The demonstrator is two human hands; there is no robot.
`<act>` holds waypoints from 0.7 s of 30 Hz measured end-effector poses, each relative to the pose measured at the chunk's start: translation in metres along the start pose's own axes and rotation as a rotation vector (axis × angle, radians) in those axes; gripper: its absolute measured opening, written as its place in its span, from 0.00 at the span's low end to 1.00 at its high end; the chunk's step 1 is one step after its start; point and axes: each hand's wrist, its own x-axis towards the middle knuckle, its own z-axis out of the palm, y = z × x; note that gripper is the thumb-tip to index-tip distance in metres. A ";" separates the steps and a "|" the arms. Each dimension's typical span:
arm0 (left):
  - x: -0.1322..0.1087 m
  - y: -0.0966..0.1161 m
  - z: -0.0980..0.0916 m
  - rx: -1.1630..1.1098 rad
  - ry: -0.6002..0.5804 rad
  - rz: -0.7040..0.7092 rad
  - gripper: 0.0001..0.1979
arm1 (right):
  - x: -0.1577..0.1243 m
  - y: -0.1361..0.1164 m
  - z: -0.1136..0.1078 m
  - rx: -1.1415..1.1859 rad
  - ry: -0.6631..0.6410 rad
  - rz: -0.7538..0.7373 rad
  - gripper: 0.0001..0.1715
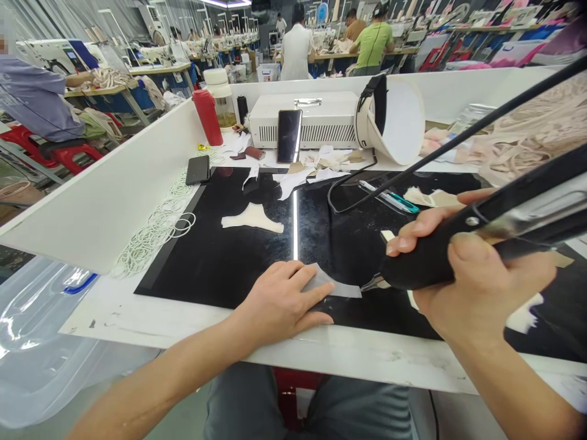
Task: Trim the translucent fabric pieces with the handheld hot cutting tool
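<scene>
My left hand (287, 299) lies on a small grey-white cut piece (343, 289), fingers stretched out and pressing it to the black mat (206, 256). My right hand (477, 287) is closed around a bulky black hand tool (422, 256) with a narrow metal tip. That tip meets, or nearly meets, the right end of the grey-white piece. A black cable (435, 160) runs above the tool. Beyond my left hand lies a cream-coloured shaped fabric piece (253, 217). Pale scraps (525, 313) are partly hidden by my right hand and wrist.
Teal-ended cutter knife (389, 197), paper scraps (316, 171) and a phone (288, 135) leaning on a white vented box (321, 131) are farther back. A white cone (403, 119) stands beside it. Pale elastic loops (153, 235) and a red bottle (208, 117) are left. Several people work behind.
</scene>
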 end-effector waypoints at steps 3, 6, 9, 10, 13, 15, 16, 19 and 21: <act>-0.001 0.000 0.001 -0.004 -0.003 0.002 0.24 | 0.000 -0.003 -0.001 0.018 -0.001 0.001 0.24; -0.001 -0.001 0.001 -0.007 -0.007 -0.002 0.24 | -0.003 -0.002 -0.003 0.027 -0.015 0.009 0.25; -0.001 -0.001 0.001 -0.005 -0.006 0.000 0.23 | -0.006 0.000 -0.004 0.008 -0.015 0.010 0.24; -0.001 -0.001 0.001 -0.005 -0.007 0.001 0.23 | -0.006 0.000 -0.004 -0.002 -0.015 0.011 0.24; -0.001 -0.001 0.002 -0.004 -0.008 -0.001 0.23 | -0.006 0.000 -0.004 -0.012 -0.013 0.030 0.24; 0.000 -0.001 0.003 -0.002 0.002 0.001 0.23 | -0.004 -0.002 -0.003 0.000 -0.002 0.057 0.25; 0.000 -0.001 0.004 -0.001 0.009 0.004 0.23 | -0.004 -0.003 -0.003 0.006 0.010 0.066 0.25; 0.000 -0.001 0.006 -0.012 0.015 0.011 0.24 | -0.002 -0.006 0.001 0.005 0.029 0.050 0.26; 0.000 -0.002 0.006 -0.035 0.017 0.006 0.23 | -0.003 -0.008 0.006 0.001 -0.007 0.018 0.29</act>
